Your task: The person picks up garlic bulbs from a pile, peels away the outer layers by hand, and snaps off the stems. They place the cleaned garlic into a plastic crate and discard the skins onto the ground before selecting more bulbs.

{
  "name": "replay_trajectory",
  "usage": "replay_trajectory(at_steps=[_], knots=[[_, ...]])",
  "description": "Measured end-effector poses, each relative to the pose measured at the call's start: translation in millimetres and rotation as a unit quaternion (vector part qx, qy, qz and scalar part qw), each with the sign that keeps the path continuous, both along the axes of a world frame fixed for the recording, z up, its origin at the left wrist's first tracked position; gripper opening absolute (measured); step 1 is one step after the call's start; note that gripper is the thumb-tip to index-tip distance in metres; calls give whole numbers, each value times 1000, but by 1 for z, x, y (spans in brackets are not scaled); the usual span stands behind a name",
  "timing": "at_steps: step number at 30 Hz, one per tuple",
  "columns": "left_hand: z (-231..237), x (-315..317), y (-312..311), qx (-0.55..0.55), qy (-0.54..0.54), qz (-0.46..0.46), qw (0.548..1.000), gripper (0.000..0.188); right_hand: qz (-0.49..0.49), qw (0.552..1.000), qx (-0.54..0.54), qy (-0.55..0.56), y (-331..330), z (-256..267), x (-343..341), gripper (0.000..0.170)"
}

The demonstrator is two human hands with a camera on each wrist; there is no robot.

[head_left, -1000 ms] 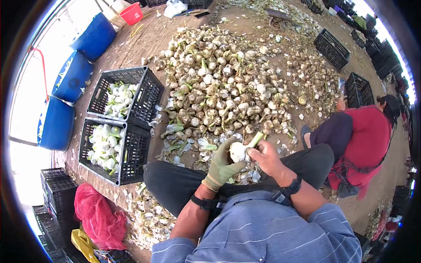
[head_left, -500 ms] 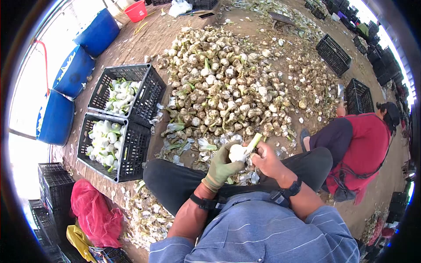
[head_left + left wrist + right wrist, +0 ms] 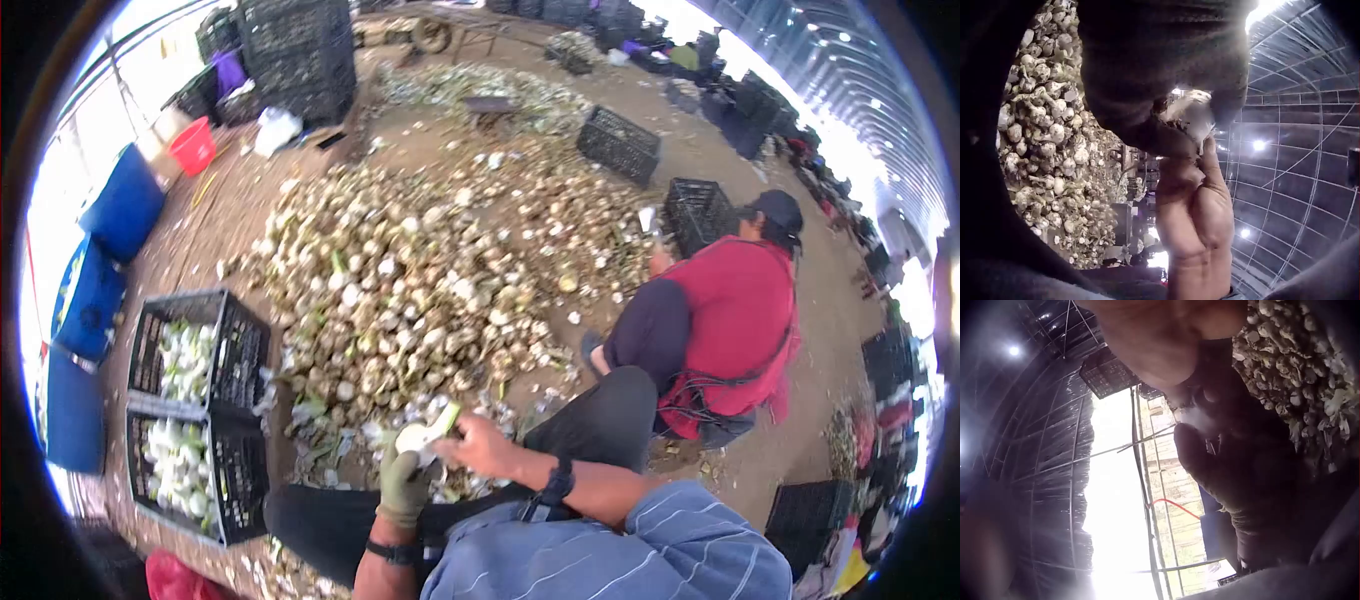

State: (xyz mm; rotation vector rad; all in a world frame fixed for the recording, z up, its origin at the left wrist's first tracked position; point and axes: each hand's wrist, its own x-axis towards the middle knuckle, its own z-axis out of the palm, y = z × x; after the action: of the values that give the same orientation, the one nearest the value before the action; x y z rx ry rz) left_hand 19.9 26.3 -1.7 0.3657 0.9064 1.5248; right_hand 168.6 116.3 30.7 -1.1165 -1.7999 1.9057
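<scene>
A white garlic bulb with a thick, pale green cut stem is held over the lap in the head view. My gloved left hand grips the bulb from below and the left. At the base of the stem, my bare right hand pinches the garlic with thumb and fingers. Dirty outer skin shows on the bulb in the left wrist view, where the right hand reaches up to it. The glove appears dark in the right wrist view, and most of the bulb is hidden there.
A large heap of unpeeled garlic lies in front. Two black crates of cleaned white bulbs stand at the left, with blue barrels beyond. A person in red crouches at the right, near another black crate.
The head view has swung right, so the heap, crates and hands appear farther left and the far stacks show. The left hand keeps its grip on the garlic; the right stays at the stem base.
</scene>
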Motion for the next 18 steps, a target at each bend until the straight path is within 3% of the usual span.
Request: replay_trajectory(at_steps=[1, 3, 5, 6, 9, 10, 12, 14, 17, 18], knots=[[-27, -6, -6, 24, -68, -20, 997, 56, 49, 985, 161, 32, 2, -38, 1, 32], [-19, -11, -9, -11, -217, -69, 974, 49, 105, 953, 279, 52, 5, -9, 5, 32], [-26, -10, -14, 1, -167, -65, 984, 44, 201, 944, 260, 6, 13, 1, 12, 30], [-17, -5, -14, -1, -123, -54, 991, 41, 209, 936, 279, 46, 14, 6, 14, 24], [-29, -10, -12, 2, -260, -101, 960, 51, 151, 967, 192, 70, 15, 3, 14, 23], [-27, -10, -8, 16, -202, -94, 975, 54, 112, 981, 144, 65, 14, -1, 13, 24], [-21, -6, -3, 47, -84, -75, 993, 63, 43, 963, 252, 89, 10, -26, 10, 26], [-14, -1, 1, 33, -57, -54, 996, 68, -9, 949, 309, 57, 6, -39, 10, 31], [-10, 2, 1, 31, -55, -31, 998, 70, -38, 951, 308, 8, 6, -24, 6, 30], [-9, 1, 2, 44, -52, -30, 997, 68, -63, 965, 256, 11, 6, -20, 5, 27]])
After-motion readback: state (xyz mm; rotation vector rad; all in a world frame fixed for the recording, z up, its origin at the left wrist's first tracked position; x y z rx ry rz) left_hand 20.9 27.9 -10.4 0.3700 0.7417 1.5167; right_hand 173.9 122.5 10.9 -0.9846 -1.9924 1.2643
